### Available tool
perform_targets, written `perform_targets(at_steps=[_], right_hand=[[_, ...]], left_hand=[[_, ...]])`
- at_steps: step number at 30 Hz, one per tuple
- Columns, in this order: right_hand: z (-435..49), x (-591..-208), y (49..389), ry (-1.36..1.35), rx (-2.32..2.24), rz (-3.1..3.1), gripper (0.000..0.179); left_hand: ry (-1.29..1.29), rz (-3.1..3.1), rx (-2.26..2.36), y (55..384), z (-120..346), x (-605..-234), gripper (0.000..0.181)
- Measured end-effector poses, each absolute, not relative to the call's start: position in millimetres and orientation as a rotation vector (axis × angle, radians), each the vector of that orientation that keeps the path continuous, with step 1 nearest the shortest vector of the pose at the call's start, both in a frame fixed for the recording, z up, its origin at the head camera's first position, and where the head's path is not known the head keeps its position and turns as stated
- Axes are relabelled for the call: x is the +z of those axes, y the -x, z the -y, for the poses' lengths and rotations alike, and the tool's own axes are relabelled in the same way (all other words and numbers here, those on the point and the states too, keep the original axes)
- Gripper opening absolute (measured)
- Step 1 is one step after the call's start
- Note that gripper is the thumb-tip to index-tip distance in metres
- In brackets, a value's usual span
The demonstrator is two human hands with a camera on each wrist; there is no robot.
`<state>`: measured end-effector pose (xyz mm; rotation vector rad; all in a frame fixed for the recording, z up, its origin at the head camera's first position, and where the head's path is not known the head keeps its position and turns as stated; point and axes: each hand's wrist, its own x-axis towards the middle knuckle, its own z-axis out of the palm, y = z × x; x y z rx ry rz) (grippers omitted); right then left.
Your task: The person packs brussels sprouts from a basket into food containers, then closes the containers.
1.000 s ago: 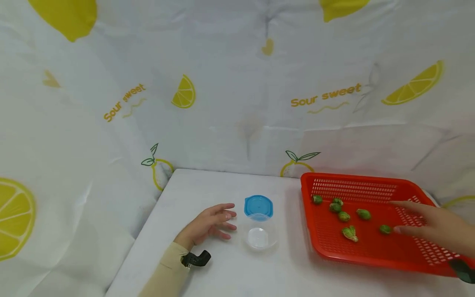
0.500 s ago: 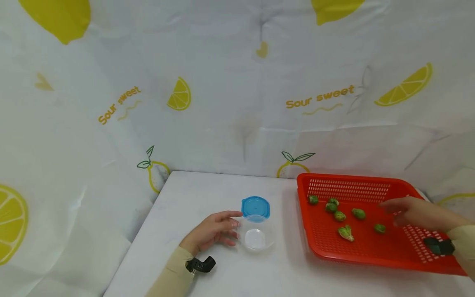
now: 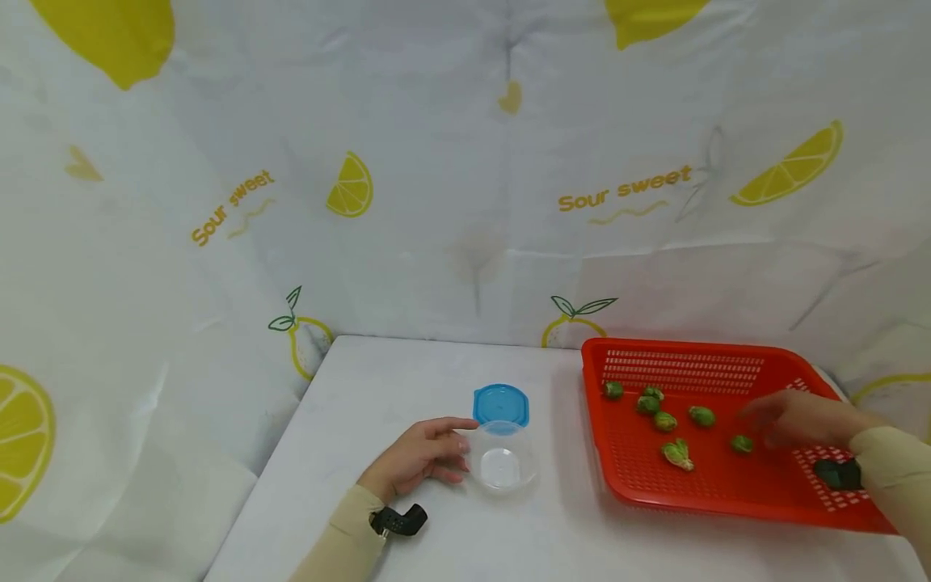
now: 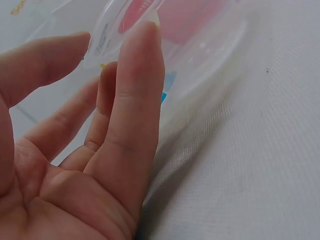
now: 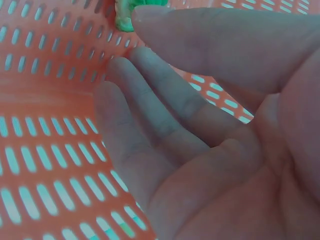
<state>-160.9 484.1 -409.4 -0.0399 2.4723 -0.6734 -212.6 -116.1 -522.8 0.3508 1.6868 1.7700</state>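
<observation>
In the head view, my left hand [image 3: 423,459] rests at the left side of a clear plastic bowl [image 3: 502,467], its fingertips at the wall. The left wrist view shows those fingers [image 4: 139,95] loosely bent against the bowl, not wrapped round it. Behind the bowl lies a blue lid [image 3: 502,402], partly seen through the rim. My right hand [image 3: 803,420] is inside the red basket [image 3: 684,503], just right of a Brussels sprout [image 3: 742,444]. Its fingers are loosely bent with nothing between them. A sprout [image 5: 125,15] shows beyond the thumb in the right wrist view.
Several more Brussels sprouts [image 3: 664,421] lie scattered in the left half of the basket. A white table [image 3: 436,541] lies beneath everything, with a lemon-printed white cloth [image 3: 436,202] hanging behind and at the left.
My left hand has moved right to the bowl's side. My right hand has come further left and lower into the basket, near the sprout. The view has shifted slightly.
</observation>
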Motion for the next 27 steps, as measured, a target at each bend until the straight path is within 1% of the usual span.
perform_targets(at_steps=[5,19,27], right_hand=[[-484.9,-414.4,159.8,-0.007,-0.74,-2.429,0.043],[-480.7,-425.1,170.5,0.018,-0.766,-2.425,0.037],[-482.5,-430.0,169.9,0.023,-0.758,-2.447,0.035]], left_hand=[[-0.358,-1.664,1.773,214.0,113.4,-525.2,0.051],[-0.333,-1.621,1.806,213.2,120.8,-526.5,0.051],[-0.338,-1.619,1.805,214.0,119.8,-524.6,0.05]])
